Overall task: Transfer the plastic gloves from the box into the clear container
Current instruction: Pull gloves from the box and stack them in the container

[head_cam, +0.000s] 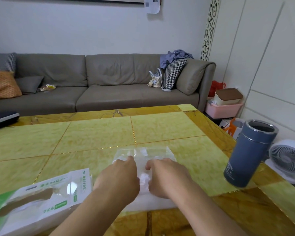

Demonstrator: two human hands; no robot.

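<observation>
Our fingers (129, 159) reach forward and down onto the clear container (143, 153). Those of the left hand (119, 178) lie fairly straight with their tips at the container's near edge, while those of the right hand (162, 178) bend downward; we cannot tell whether they pinch anything, since the backs of both hands hide the tips. Between the two hands shows a whitish crumple of plastic gloves (144, 179), and a pale stack continues beneath our wrists toward the near edge of the bench (92, 133). We judge that the hands sit close together, one on each side of the stack, so the flimsy film can be kept gathered and guided toward the container instead of sliding apart.

The container is see-through and lies just beyond the fingertips; how much of the stack is already inside it we cannot tell, because film and wall are both transparent.

The box (41, 200), white and green, lies on its side at our left, near the left forearm, its torn oval opening facing up. Whether gloves remain in it is hidden.

Well apart on the right stands a blue flask (249, 154), upright and lidless, near the bench's edge.
</observation>
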